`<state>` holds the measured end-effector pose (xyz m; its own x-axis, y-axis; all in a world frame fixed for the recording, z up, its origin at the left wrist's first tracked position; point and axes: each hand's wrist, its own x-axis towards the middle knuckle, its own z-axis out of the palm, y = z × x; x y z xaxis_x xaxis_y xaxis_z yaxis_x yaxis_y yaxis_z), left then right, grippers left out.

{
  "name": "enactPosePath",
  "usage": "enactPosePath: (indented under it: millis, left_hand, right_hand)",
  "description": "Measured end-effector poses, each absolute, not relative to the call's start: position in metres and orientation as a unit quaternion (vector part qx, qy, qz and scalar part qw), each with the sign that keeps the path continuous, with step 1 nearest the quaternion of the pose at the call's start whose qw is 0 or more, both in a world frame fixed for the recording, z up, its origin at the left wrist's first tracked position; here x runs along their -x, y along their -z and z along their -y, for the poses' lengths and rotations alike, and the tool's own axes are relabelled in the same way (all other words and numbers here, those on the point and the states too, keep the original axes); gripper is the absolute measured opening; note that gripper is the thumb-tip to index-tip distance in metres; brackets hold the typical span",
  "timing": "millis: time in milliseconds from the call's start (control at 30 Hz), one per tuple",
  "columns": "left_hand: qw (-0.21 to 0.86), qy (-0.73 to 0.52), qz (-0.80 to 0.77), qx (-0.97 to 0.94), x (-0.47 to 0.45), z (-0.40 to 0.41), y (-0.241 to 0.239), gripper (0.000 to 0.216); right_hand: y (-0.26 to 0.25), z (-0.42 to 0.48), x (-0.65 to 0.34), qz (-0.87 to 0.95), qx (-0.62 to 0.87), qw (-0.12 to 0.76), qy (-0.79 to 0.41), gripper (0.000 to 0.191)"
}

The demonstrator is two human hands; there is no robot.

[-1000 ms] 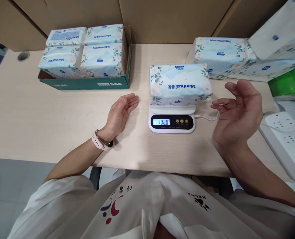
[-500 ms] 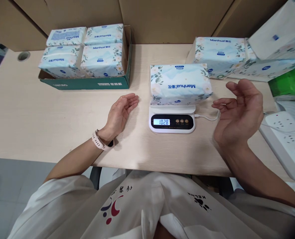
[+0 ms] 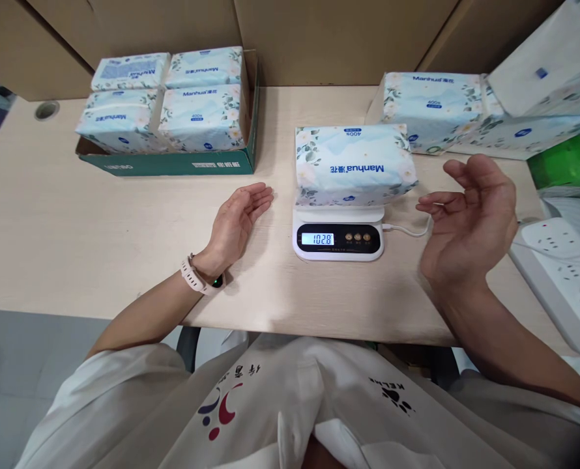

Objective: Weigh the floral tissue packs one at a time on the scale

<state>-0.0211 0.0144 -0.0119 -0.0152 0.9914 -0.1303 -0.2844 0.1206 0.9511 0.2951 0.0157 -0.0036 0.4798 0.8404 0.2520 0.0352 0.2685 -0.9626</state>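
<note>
A tissue pack (image 3: pixel 353 163) with a floral print lies on the white digital scale (image 3: pixel 339 255), its "Manhua" lettering upside down to me. The lit display reads what looks like 102.8. To the left of the scale, my left hand (image 3: pixel 236 225) rests on the table, fingers stretched out and holding nothing. My right hand (image 3: pixel 470 221) is on the other side, palm turned inward and fingers loosely curled apart, empty as well. Neither hand touches the pack or the scale. A white cable (image 3: pixel 410 231) runs from the scale toward my right hand.
At the back left, a green open carton (image 3: pixel 182 164) holds several similar packs. More tissue packs (image 3: pixel 431 111) stand at the back right, beside a green package (image 3: pixel 568 156). A white power strip (image 3: pixel 556 260) lies along the right edge. Brown cardboard (image 3: pixel 319 39) stands behind the table.
</note>
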Motion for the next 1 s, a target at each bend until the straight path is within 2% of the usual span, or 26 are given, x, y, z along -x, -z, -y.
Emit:
enactPosePath:
  millis: [267,667,767,900,1000]
  left_hand:
    - [0.586,-0.540,-0.469,-0.380,0.020,-0.014,0.010,0.035]
    - [0.581,-0.536,-0.474,-0.387,0.021,-0.015,0.012,0.038]
    - [0.584,-0.535,-0.475,-0.384,0.021,-0.014,0.012,0.043]
    - [0.599,-0.519,-0.468,-0.389,0.021,-0.013,0.009,0.060]
    - [0.587,-0.508,-0.456,-0.436,0.019,-0.015,0.009,0.071]
  right_hand:
    - [0.001,-0.016,-0.293,0.395,0.511,0.697,-0.311,0.042]
    - [0.009,-0.017,-0.297,0.439,0.519,0.681,-0.272,0.046]
    - [0.012,-0.016,-0.300,0.465,0.543,0.638,-0.285,0.056]
    - [0.014,-0.016,-0.303,0.509,0.558,0.556,-0.346,0.070]
    - [0.015,-0.018,-0.304,0.526,0.552,0.529,-0.373,0.078]
